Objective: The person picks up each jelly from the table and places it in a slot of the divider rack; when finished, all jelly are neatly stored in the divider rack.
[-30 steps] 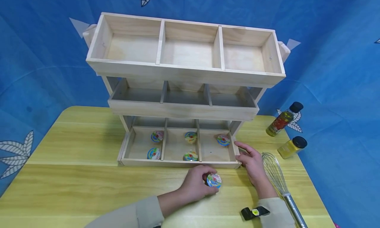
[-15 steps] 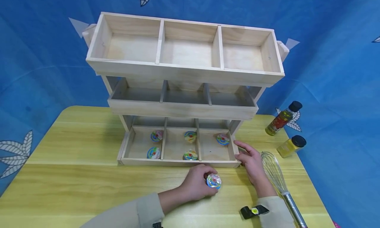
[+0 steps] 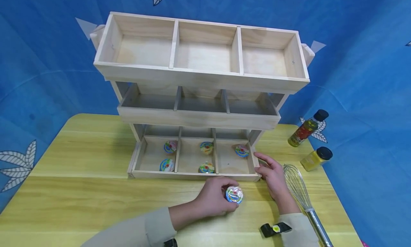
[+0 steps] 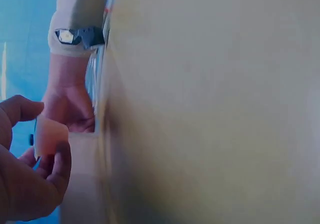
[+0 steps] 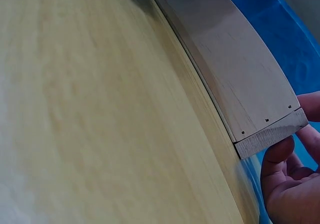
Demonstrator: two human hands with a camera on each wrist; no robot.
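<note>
Between thumb and fingers, my left hand (image 3: pixel 216 197) pinches a small jelly cup (image 3: pixel 234 195) in front of the lowest tier, its shiny printed lid facing up. The left wrist view shows the cup's pale pinkish side (image 4: pixel 52 136). My right hand (image 3: pixel 273 176) holds the right front corner of the three-tier wooden rack (image 3: pixel 192 176), thumb at the front and a finger along the side. In the right wrist view its fingers bend round the end board (image 5: pixel 272 132). More jelly cups lie in the lowest tier: two left, two middle (image 3: pixel 206 147), one right (image 3: pixel 241 150).
A whisk (image 3: pixel 299 190) lies right of my right forearm. Behind it are a yellow jar (image 3: pixel 313 161) with a black lid and an oil bottle (image 3: pixel 303 131). The rack's upper tiers overhang the lowest one. A blue cloth (image 3: pixel 363 115) hangs behind the table (image 3: pixel 80 204).
My left hand has shifted slightly right with the jelly cup, whose lid now catches more light. The right hand stays at the rack's corner.
</note>
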